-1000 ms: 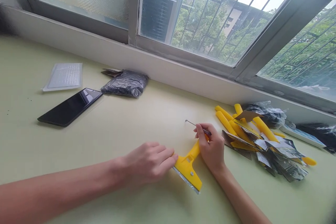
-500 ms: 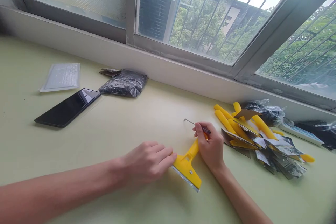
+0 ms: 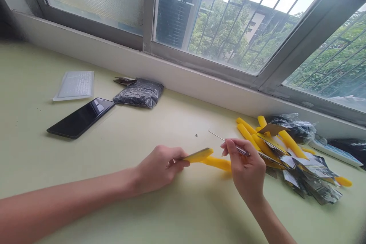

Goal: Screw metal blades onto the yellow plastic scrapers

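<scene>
My left hand pinches the head of a yellow scraper at one end, between thumb and fingers. The scraper is turned nearly edge-on, and its handle runs right, its end hidden behind my right hand. In my right hand is a thin screwdriver, its shaft pointing up and left. Whether this hand also touches the handle, I cannot tell. Just left of the screwdriver's tip, a tiny dark screw-like piece lies on the table.
Yellow-handled scrapers with printed cards are heaped at the right, close to my right hand. Behind them is a clear plastic bag with dark contents. A phone, a wrapped white keyboard and a dark plastic packet lie left, below the window ledge.
The scraper has turned from face-up to nearly edge-on in my left hand. My right hand has shifted right with the screwdriver, and the tiny piece now lies on the table.
</scene>
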The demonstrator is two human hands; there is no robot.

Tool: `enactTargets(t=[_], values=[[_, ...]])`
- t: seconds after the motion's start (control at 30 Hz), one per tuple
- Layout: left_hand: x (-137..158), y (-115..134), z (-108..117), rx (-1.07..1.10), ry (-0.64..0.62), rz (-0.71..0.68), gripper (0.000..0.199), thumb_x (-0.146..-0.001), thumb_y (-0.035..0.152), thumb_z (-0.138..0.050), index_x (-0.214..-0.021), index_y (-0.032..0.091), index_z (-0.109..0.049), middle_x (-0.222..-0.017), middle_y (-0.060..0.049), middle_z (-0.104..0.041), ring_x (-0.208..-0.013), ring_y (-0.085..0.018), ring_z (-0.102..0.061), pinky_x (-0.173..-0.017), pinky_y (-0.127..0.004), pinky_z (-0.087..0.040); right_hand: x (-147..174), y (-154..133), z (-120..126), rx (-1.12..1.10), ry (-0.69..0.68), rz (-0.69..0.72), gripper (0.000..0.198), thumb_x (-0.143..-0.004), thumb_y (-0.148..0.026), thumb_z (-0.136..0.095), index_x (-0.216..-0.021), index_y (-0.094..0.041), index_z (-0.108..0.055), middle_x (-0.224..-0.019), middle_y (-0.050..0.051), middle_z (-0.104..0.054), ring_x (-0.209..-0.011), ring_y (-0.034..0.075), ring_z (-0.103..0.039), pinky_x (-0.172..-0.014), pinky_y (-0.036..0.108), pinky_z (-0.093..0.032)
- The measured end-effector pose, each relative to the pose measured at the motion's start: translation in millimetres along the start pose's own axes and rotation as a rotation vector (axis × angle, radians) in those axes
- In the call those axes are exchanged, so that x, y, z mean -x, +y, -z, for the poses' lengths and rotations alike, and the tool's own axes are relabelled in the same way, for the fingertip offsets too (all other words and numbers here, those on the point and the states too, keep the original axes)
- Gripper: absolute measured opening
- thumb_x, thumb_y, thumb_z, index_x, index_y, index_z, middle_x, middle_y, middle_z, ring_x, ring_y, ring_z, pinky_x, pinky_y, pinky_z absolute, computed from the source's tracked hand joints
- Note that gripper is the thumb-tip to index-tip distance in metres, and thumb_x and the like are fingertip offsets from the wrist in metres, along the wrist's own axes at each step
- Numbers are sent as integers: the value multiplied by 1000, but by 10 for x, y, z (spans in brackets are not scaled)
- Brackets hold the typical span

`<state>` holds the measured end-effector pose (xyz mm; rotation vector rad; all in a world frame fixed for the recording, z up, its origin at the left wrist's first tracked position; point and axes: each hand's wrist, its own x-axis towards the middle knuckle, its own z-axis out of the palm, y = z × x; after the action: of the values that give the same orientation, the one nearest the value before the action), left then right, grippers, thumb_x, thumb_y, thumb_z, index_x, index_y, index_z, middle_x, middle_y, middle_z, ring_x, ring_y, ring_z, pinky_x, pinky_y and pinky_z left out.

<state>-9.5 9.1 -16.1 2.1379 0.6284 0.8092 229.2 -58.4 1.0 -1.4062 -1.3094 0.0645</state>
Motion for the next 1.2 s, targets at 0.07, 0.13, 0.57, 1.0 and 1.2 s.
enactTargets(t=[0.07,0.13,0.57,1.0,1.2], values=[[23,-21,-20,-113,-5,-154,15,-97,18,-56,-99,17,-70,-79,-1,-74,-64,-11,-64,-63,-21,-50,-64,103,-59,5,-122,-27,20,-95,-39,-64,-92,-20,-67,-81,3,-70,-67,16,-64,-68,31,-54],[44,-40,-41,-249,-20,-356,18,-99,16,-50,-100,15,-68,-84,-4,-75,-68,-12,-66,-66,-23,-52,-116,188,-117,-12,-215,-48,21,-96,-41,-63,-92,-20,-67,-82,3,-70,-68,16,-65,-69,31,-55],[50,15,-41,-633,-98,-677,16,-98,8,-45,-99,15,-60,-84,-5,-68,-68,-14,-60,-63,-27,-47,14,82,-116,57,-279,50,16,-97,-37,-61,-94,-21,-66,-83,3,-71,-68,16,-65,-65,28,-55],[38,14,-29,-616,-111,-680,13,-96,8,-48,-95,16,-57,-79,-3,-65,-62,-14,-56,-57,-29,-41,102,95,-2,154,-263,140,15,-97,-32,-60,-89,-21,-65,-76,2,-69,-66,17,-65,-63,28,-55],[42,25,-18,-600,-112,-671,11,-96,9,-49,-98,16,-57,-81,-4,-66,-64,-14,-58,-58,-28,-43,101,112,16,154,-241,154,15,-97,-33,-61,-89,-21,-65,-77,3,-70,-66,17,-66,-63,29,-56]])
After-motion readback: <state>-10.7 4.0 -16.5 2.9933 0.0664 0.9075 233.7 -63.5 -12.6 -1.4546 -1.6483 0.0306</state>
